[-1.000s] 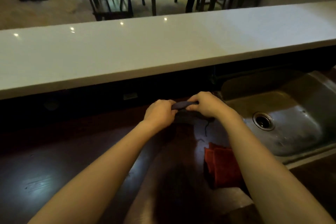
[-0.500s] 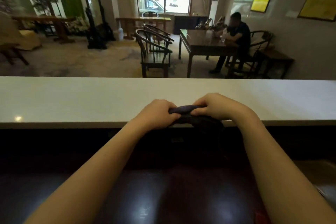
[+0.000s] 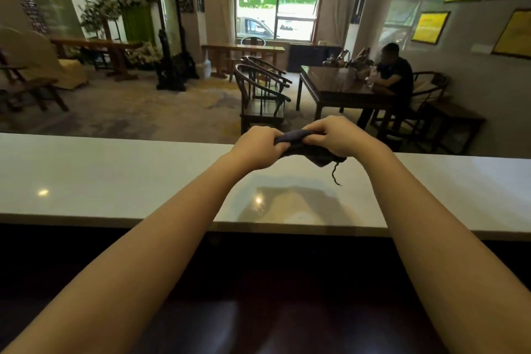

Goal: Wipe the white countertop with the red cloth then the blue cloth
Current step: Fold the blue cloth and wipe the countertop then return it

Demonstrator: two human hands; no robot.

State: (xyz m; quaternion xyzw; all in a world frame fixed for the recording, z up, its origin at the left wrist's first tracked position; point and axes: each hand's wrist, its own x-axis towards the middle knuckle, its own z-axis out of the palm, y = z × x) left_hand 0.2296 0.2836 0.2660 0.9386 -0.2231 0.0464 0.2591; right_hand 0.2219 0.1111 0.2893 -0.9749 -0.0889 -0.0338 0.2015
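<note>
White and glossy, the counter (image 3: 115, 175) runs across the view, with a dim room of dark wooden furniture beyond it. Above its far edge hangs the blue cloth (image 3: 304, 144), bunched into a short roll and held clear of the surface. The left hand (image 3: 258, 146) is curled tight around the cloth's left end, and the right hand (image 3: 336, 135) is closed over its right end, knuckles up, so the cloth spans the small gap between them. Below the right hand a corner of the cloth droops, and a loose thread (image 3: 335, 175) dangles from it toward the counter without reaching it. Under both hands a shadow (image 3: 290, 204) lies on the counter. Past the right hand, a person (image 3: 393, 72) sits at a table (image 3: 333, 83), with chairs (image 3: 261, 95) beyond the left hand.
</note>
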